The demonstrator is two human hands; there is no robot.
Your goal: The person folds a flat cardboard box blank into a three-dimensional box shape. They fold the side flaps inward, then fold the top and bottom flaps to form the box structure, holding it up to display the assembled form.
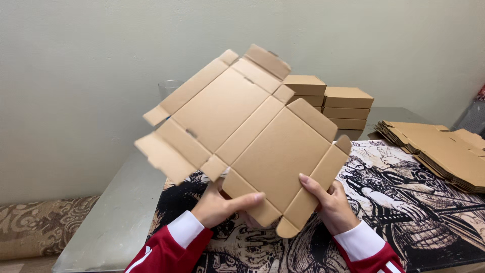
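Surroundings: a grey desk (121,212) stands against a pale wall. A black-and-white illustrated mat (404,202) covers its centre and right. At the upper right of the mat lie two stacks of folded cardboard boxes (328,101), side by side near the wall. At the right edge of the frame lies a pile of flat cardboard blanks (439,151), partly on the mat. A clear glass (169,88) stands at the upper left, largely hidden behind the held cardboard. A patterned fabric (40,222) shows at the lower left, below the desk edge.

Held item: an unfolded flat cardboard box blank (242,131) is raised above the desk in the centre of the frame, tilted, blocking the view of the desk behind it.

Hands: the left hand (222,205) grips the blank's lower edge, thumb across its near face. The right hand (331,202) grips the lower right flap, thumb on the near face. Both hands are closed on the blank, apart from each other.
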